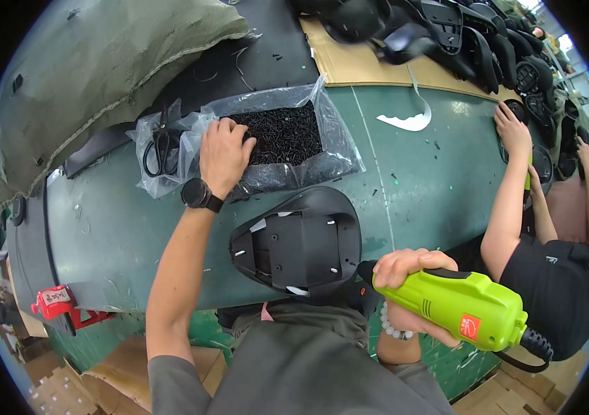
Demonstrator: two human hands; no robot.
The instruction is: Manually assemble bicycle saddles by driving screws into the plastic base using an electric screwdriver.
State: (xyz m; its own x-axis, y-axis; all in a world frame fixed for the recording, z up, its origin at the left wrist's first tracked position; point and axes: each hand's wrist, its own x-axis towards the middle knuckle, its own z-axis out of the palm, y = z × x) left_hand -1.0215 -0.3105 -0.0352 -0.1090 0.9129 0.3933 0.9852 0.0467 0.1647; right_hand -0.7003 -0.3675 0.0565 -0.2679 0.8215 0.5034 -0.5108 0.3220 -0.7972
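My left hand [224, 153] rests at the left edge of a plastic-lined box of black screws [284, 136], fingers bent down among them. Whether it pinches any screws is hidden under the palm. In my right hand [408, 277] is a lime-green electric screwdriver [464, 301], its black nose toward the left and its cord trailing at the lower right. Between the hands, a black molded plastic shell [287, 245] lies on the green table near my body, its hollow inside up, with several pale posts showing. The screwdriver's nose is just right of the shell.
Black-handled scissors [161, 149] lie on plastic left of the screws. A stuffed grey-green sack [100, 76] fills the far left. A red tape dispenser [56, 303] sits at the left edge. Black parts [446, 31] pile on cardboard at the back; a co-worker [547, 277] works at right.
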